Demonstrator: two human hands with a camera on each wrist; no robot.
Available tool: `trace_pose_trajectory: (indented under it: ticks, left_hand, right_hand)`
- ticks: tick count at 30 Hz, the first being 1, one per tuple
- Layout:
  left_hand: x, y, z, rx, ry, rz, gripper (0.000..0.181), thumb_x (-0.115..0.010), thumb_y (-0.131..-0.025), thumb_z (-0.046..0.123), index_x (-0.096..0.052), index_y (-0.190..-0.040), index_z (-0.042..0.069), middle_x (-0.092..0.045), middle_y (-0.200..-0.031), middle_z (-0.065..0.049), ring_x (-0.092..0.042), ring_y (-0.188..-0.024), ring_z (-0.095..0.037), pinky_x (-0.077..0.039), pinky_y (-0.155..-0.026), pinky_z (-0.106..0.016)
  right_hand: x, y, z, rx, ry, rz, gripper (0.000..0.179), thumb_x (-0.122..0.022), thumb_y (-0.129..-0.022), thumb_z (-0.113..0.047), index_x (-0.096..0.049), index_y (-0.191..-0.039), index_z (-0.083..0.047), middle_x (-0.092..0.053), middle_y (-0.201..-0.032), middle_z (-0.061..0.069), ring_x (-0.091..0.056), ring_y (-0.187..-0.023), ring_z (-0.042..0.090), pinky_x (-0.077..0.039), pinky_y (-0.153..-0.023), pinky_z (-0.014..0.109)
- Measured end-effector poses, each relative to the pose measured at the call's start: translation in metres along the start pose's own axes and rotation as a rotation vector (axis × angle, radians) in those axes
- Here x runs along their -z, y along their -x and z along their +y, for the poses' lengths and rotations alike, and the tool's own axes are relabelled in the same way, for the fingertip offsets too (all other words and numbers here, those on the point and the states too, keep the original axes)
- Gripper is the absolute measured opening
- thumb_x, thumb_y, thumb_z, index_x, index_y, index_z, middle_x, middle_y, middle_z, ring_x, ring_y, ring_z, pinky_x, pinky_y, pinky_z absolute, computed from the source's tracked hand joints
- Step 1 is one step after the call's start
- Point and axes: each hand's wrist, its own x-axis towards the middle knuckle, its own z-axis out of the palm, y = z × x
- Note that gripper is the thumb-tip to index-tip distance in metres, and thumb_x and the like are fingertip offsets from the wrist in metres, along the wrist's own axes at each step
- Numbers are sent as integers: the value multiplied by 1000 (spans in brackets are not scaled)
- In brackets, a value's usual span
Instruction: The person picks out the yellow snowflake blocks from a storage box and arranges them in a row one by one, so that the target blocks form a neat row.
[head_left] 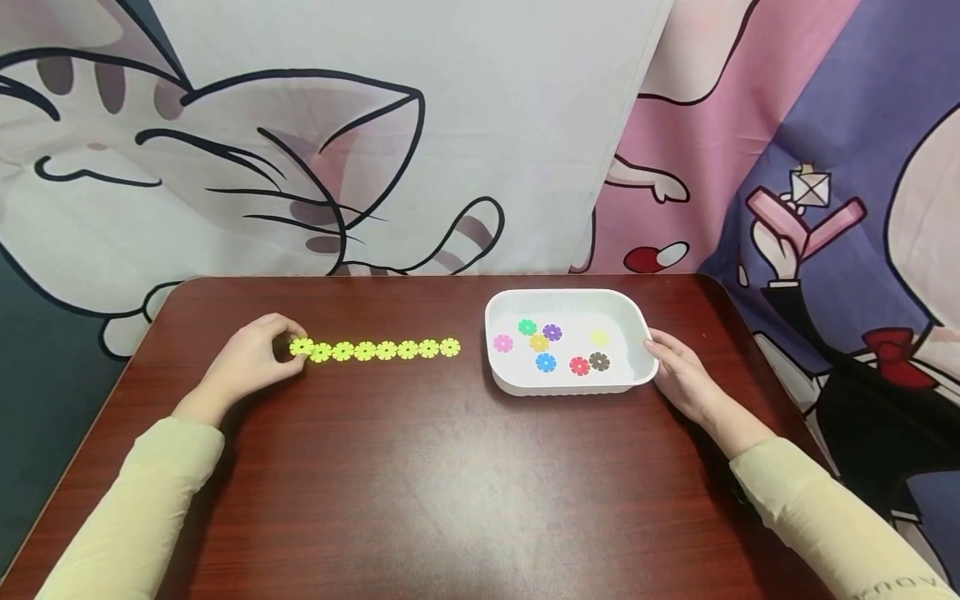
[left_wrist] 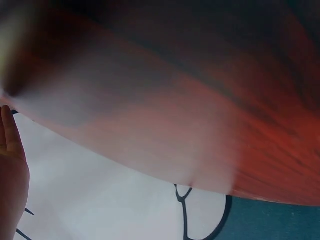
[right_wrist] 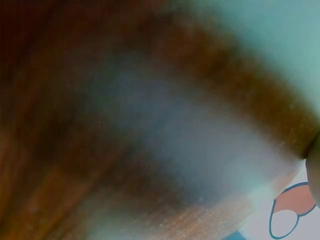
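Note:
A straight row of several yellow-green flower-shaped plastic discs lies across the table, each one meeting its neighbour. At its left end my left hand pinches the last disc between thumb and fingers. On the right stands a white plastic tray, its right rim gripped by my right hand with the thumb over the edge. Inside it several loose flower discs are spread out, among them a blue disc, a red disc and a pink disc. Both wrist views are mostly blurred table and show neither discs nor tray.
The dark red-brown wooden table has rounded far corners. Behind its back edge hangs a cloth printed with a cartoon cat. A short gap of table separates the row's right end from the tray.

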Motion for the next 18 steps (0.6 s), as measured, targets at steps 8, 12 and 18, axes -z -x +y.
trace_pose_trajectory:
  ticks: [8, 12, 18]
  left_hand:
    - [0, 1, -9, 10, -19, -17, 24, -75, -67, 14, -65, -89, 11, -61, -88, -1, -54, -81, -16, -39, -75, -31]
    - [0, 1, -10, 4, -31, -41, 24, -76, -67, 14, -66, -89, 10, -61, -88, -2, -54, -81, -17, -41, -75, -34]
    - [0, -1, -11, 0, -35, -63, 23, -76, -68, 14, -66, -88, 10, -60, -86, -2, -52, -80, -16, -41, -74, -33]
  right_hand:
    - [0, 1, 0, 5, -7, -9, 27, -36, -100, -1, -49, -123, -2, -61, -117, 5, -59, -107, 12, -48, -89, 22]
    - [-1, 0, 0, 2, -8, -7, 27, -36, -100, -1, -49, -123, -3, -61, -117, 5, -58, -107, 11, -48, -90, 22]
    - [-2, 1, 0, 0, 11, 5, 26, -38, -100, -3, -50, -123, -3, -60, -117, 4, -58, -107, 11, -48, -89, 21]
